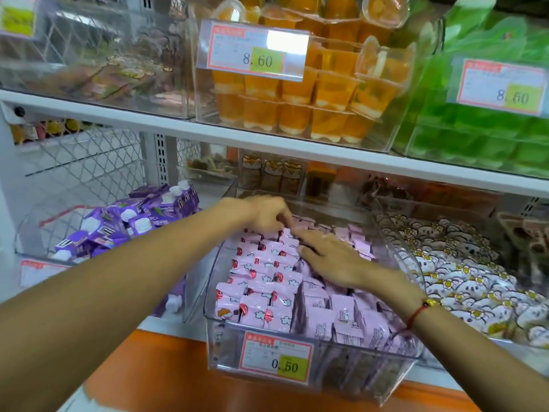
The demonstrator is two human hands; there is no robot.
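A clear plastic bin [312, 379] on the lower shelf is packed with rows of small pink snack packets [261, 278]. A price tag reading 0.50 [276, 356] hangs on its front wall. My left hand [267, 214] reaches over the back of the bin, its fingers curled down onto the far packets; whether it pinches one I cannot tell. My right hand [329, 257] lies flat with straight fingers on top of the packets in the middle of the bin. A red cord with a gold bead circles my right wrist.
Left of the bin lies a clear bin of purple cartons with white caps [130, 224]. To the right sits a bin of white cartoon-print packets [463, 275]. The upper shelf [208, 135] carries orange jelly cups [312, 93] and green jelly cups [481, 126].
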